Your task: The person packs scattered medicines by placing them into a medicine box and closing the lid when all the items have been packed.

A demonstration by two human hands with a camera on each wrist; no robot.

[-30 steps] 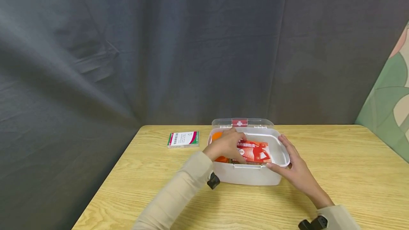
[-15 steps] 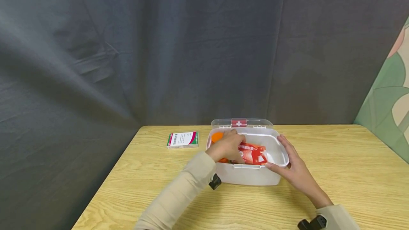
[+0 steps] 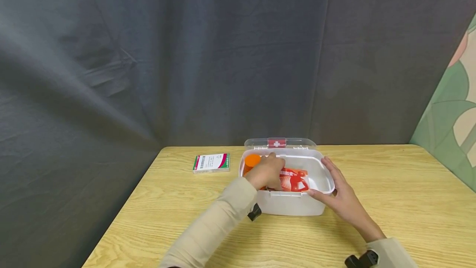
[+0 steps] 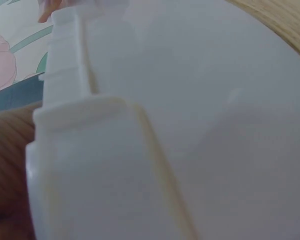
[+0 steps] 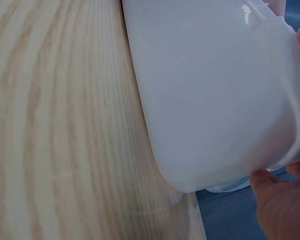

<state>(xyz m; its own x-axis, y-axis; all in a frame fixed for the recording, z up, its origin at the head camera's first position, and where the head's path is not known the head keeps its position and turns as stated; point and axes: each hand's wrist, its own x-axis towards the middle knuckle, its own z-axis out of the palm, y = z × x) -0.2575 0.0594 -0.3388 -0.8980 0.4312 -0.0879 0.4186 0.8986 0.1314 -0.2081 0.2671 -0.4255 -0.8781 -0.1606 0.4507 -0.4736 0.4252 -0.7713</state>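
A translucent white first-aid box (image 3: 291, 206) stands on the table, its clear lid (image 3: 297, 142) with a white cross on red swung to the back. Reaching inside it, my left hand (image 3: 268, 171) grips the left end of a red medicine box (image 3: 297, 180); the fingertips are partly hidden. An orange-capped bottle (image 3: 252, 161) stands at the left inside, beside that hand. My right hand (image 3: 342, 199) holds the right end of the first-aid box, thumb on the front rim and fingers round the side. In the right wrist view, fingers (image 5: 280, 195) touch the box's outer wall.
A flat white and green medicine box (image 3: 211, 163) lies on the wooden table (image 3: 156, 214), left of the first-aid box. A dark curtain (image 3: 238, 53) hangs behind the table. A patterned panel (image 3: 450, 106) stands at the right.
My left hand has gone a little deeper into the first-aid box, lowering the red medicine box behind the front rim. My right hand keeps its hold.
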